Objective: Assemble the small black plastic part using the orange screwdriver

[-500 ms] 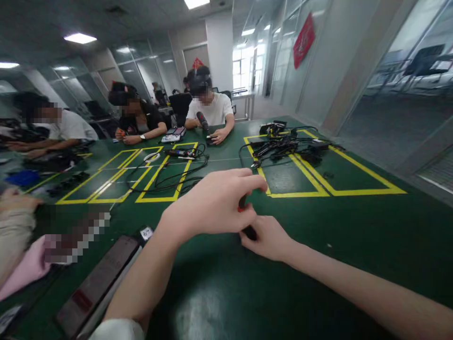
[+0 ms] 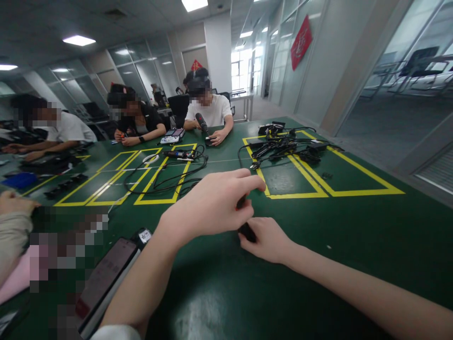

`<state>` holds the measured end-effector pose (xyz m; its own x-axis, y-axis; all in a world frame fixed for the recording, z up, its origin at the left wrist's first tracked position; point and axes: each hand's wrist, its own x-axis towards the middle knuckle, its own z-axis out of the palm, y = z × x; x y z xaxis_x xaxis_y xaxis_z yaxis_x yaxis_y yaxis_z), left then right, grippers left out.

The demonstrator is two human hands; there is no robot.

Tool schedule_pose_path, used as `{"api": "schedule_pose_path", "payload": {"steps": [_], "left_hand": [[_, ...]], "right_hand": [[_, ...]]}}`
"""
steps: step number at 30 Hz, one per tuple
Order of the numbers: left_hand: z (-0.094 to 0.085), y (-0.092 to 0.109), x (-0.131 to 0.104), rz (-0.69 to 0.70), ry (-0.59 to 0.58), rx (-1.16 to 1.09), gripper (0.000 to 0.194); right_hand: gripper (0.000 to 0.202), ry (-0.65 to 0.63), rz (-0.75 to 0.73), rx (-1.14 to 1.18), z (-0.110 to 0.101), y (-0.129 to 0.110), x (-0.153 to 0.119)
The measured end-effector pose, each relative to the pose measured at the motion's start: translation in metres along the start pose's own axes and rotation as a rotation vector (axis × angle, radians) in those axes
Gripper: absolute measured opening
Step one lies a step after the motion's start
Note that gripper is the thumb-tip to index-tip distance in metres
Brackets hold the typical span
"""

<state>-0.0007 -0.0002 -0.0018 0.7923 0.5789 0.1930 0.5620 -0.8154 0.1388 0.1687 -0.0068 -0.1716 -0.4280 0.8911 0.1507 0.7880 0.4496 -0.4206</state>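
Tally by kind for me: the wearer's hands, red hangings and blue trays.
Wearer's hands: 2, left hand and right hand
Red hangings: 2
Blue tray: 1
Total: 5
Not counted: the mostly covered dark held item.

A dark green table [image 2: 339,274] with a glossy surface runs away toward the far end, marked out in boxes of yellow tape [image 2: 366,192]. In the right-hand boxes lies a tangled heap of black cables [image 2: 279,145], with a plug [image 2: 254,165] at its near-left side and small dark bits [image 2: 326,176] nearby. Farther left, a black cord [image 2: 155,191] loops loosely beside a slim dark tool [image 2: 179,154] and a white ring [image 2: 151,159]. A phone [image 2: 108,267] lies aslant at the near left — a row of black pieces [image 2: 65,186] and something blue [image 2: 20,180] (too unclear to name) sit beyond.
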Motion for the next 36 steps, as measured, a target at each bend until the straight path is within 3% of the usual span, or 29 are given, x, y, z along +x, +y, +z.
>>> {"api": "schedule_pose_path", "payload": {"steps": [36], "left_hand": [[0.0010,0.0043,-0.0052,-0.011,-0.005,0.006,0.036]], "right_hand": [[0.013,-0.049,0.016,0.019,-0.0030,-0.0084,-0.0027]]}}
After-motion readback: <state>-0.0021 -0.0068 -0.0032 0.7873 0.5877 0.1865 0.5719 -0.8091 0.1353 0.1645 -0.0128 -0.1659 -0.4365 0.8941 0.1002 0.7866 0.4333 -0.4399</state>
